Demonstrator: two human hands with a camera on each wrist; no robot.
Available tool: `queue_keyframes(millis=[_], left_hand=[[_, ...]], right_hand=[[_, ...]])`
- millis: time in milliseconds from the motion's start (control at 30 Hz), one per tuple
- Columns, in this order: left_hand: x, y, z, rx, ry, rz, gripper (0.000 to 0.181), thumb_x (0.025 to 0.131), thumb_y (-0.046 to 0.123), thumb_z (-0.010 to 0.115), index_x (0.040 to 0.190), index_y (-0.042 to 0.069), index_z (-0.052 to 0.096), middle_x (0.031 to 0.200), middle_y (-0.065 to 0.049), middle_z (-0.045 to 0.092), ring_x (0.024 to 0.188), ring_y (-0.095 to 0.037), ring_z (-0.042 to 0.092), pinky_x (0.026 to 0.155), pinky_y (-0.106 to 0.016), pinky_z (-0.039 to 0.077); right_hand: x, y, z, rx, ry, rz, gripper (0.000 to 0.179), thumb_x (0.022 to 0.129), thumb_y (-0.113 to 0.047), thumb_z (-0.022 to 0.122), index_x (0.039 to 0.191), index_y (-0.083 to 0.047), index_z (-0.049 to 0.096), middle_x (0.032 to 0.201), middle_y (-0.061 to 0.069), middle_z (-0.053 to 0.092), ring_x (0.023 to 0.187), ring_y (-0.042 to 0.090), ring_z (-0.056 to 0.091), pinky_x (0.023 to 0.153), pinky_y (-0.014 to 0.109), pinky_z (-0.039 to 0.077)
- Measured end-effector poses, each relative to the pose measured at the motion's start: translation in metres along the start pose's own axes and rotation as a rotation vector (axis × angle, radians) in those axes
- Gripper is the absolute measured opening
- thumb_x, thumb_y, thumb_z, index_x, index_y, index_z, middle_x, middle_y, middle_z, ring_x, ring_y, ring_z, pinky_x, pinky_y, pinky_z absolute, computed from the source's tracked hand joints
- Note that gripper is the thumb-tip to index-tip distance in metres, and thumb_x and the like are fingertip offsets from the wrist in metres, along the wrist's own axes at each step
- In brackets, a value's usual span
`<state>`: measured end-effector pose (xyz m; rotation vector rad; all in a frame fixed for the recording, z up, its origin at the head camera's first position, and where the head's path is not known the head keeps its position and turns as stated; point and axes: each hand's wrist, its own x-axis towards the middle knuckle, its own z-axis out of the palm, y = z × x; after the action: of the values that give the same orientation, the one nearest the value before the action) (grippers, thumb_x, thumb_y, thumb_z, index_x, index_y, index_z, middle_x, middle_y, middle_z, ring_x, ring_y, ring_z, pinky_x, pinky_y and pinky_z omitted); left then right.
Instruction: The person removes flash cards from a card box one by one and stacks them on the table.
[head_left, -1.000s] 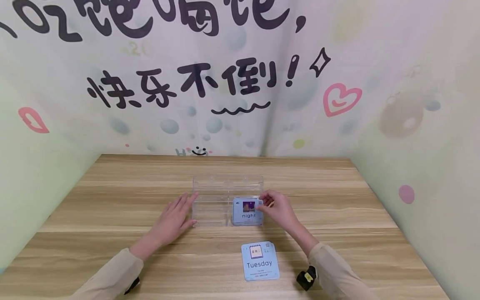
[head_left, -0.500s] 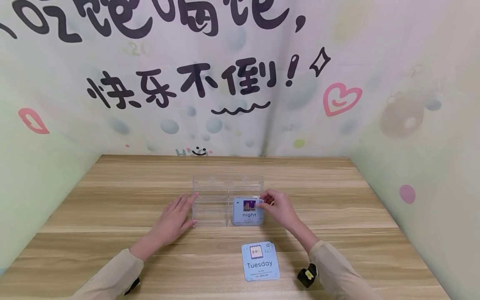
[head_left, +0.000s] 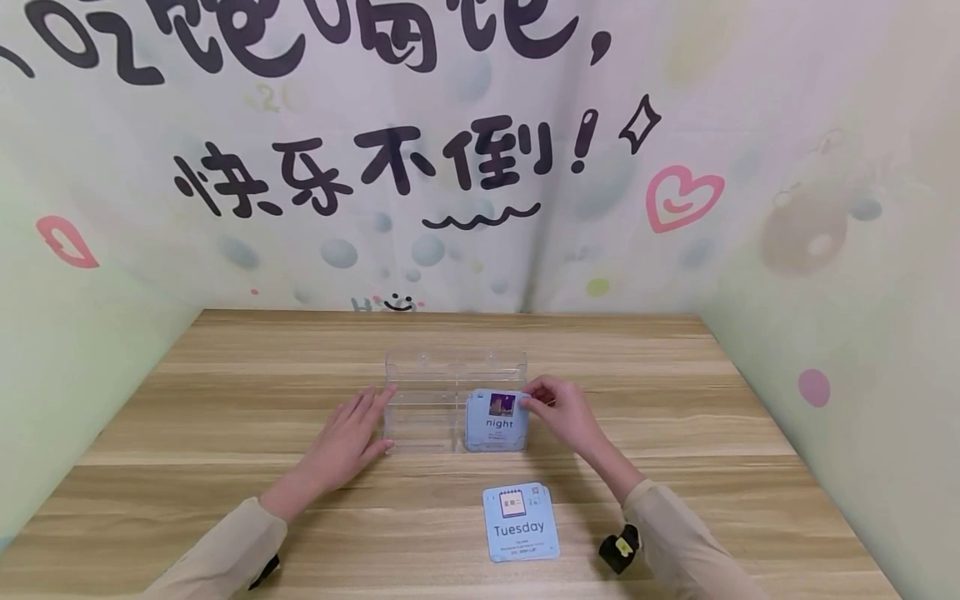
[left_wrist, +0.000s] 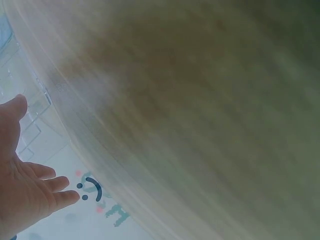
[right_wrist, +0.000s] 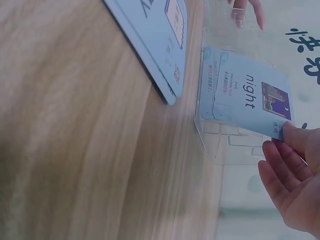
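Note:
A clear plastic card rack [head_left: 420,423] stands on the wooden table, with pockets side by side. In its lower right pocket is a stack of light blue cards [right_wrist: 206,85]. My right hand [head_left: 564,417] pinches the top right corner of the front card, a "night" flashcard [head_left: 497,433], between thumb and index finger. In the right wrist view this card sits higher than the ones behind it and slightly askew. My left hand [head_left: 341,439] lies along the rack's left side, fingers extended, fingertips right at its edge.
Nearer on the table [head_left: 225,467] lies a small stack of blue cards, a "Tuesday" flashcard [head_left: 519,542] on top. A printed cloth backdrop [head_left: 480,258] rises behind the table's far edge. A black wrist strap [head_left: 618,548] shows beside the right sleeve.
The "night" card has risen a little and tilted in the pocket, with my right hand shifting slightly right. My left hand and the "Tuesday" stack have stayed put.

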<state>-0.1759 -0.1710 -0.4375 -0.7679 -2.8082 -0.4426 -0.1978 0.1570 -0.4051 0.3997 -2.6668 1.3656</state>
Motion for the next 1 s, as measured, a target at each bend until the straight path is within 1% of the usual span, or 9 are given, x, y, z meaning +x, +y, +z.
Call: queue_keyframes(millis=[167,300,400,533,567,733,767,800,1000], left_hand=[[0.000,0.000,0.001,-0.007,0.007,-0.001,0.074,0.087,0.028,0.061,0.144,0.010,0.018,0.138,-0.029,0.032,0.125,-0.044,0.032,0.099,-0.060,0.028],[0.000,0.000,0.001,-0.006,-0.002,-0.005,0.074,0.087,0.029,0.061,0.144,0.010,0.017,0.138,-0.029,0.032,0.126,-0.044,0.032,0.099,-0.060,0.027],[0.000,0.000,0.000,0.000,-0.009,-0.007,0.075,0.087,0.029,0.061,0.144,0.010,0.017,0.138,-0.029,0.032,0.126,-0.044,0.032,0.099,-0.060,0.027],[0.000,-0.001,0.000,0.003,-0.013,-0.008,0.075,0.087,0.029,0.060,0.144,0.011,0.016,0.138,-0.029,0.032,0.126,-0.044,0.032,0.099,-0.060,0.027],[0.000,-0.001,0.000,0.002,-0.014,-0.008,0.075,0.087,0.029,0.060,0.144,0.011,0.016,0.138,-0.029,0.032,0.126,-0.044,0.032,0.099,-0.060,0.027],[0.001,-0.001,0.000,0.001,-0.019,-0.011,0.075,0.087,0.030,0.060,0.144,0.011,0.016,0.139,-0.029,0.031,0.126,-0.044,0.031,0.099,-0.060,0.026],[0.001,-0.001,0.000,0.000,-0.022,-0.012,0.075,0.087,0.030,0.060,0.145,0.011,0.015,0.139,-0.029,0.031,0.126,-0.044,0.031,0.100,-0.060,0.026],[0.001,-0.001,0.000,-0.001,-0.024,-0.013,0.075,0.087,0.030,0.060,0.145,0.011,0.015,0.139,-0.029,0.031,0.126,-0.044,0.031,0.100,-0.060,0.026],[0.001,-0.002,0.000,-0.006,-0.022,-0.011,0.075,0.088,0.031,0.059,0.145,0.012,0.015,0.139,-0.029,0.031,0.126,-0.044,0.031,0.099,-0.060,0.026]], right_hand=[[0.002,0.001,-0.004,0.016,0.000,-0.004,0.004,0.083,-0.006,0.064,0.087,-0.004,0.064,0.078,0.003,0.064,0.069,0.015,0.058,0.060,0.023,0.049],[0.003,0.002,-0.006,0.050,-0.003,-0.026,0.005,0.083,-0.006,0.064,0.087,-0.002,0.064,0.078,0.006,0.064,0.071,0.027,0.060,0.059,0.023,0.049],[0.004,0.001,-0.008,0.080,-0.007,-0.030,0.006,0.084,-0.005,0.063,0.088,-0.001,0.064,0.079,0.008,0.065,0.074,0.033,0.060,0.059,0.023,0.049],[0.004,-0.001,-0.009,0.104,-0.005,-0.033,0.006,0.085,-0.005,0.062,0.088,0.000,0.064,0.079,0.008,0.065,0.074,0.035,0.059,0.058,0.021,0.048],[0.003,-0.006,-0.010,0.105,-0.002,-0.031,0.006,0.085,-0.004,0.062,0.088,0.001,0.064,0.079,0.010,0.065,0.071,0.033,0.059,0.057,0.021,0.047],[0.004,-0.007,-0.010,0.113,0.004,-0.045,0.006,0.085,-0.003,0.061,0.087,0.003,0.063,0.078,0.011,0.065,0.068,0.030,0.058,0.056,0.020,0.046],[0.004,-0.007,-0.011,0.118,0.002,-0.044,0.006,0.085,-0.002,0.061,0.087,0.003,0.063,0.079,0.012,0.065,0.068,0.030,0.057,0.056,0.020,0.046],[0.005,-0.003,-0.010,0.126,0.001,-0.045,0.006,0.085,-0.003,0.061,0.087,0.002,0.063,0.078,0.011,0.065,0.069,0.033,0.058,0.056,0.020,0.047],[0.004,-0.009,-0.014,0.145,-0.011,-0.035,0.006,0.087,-0.003,0.059,0.087,0.001,0.063,0.079,0.011,0.065,0.072,0.038,0.058,0.058,0.021,0.048]])
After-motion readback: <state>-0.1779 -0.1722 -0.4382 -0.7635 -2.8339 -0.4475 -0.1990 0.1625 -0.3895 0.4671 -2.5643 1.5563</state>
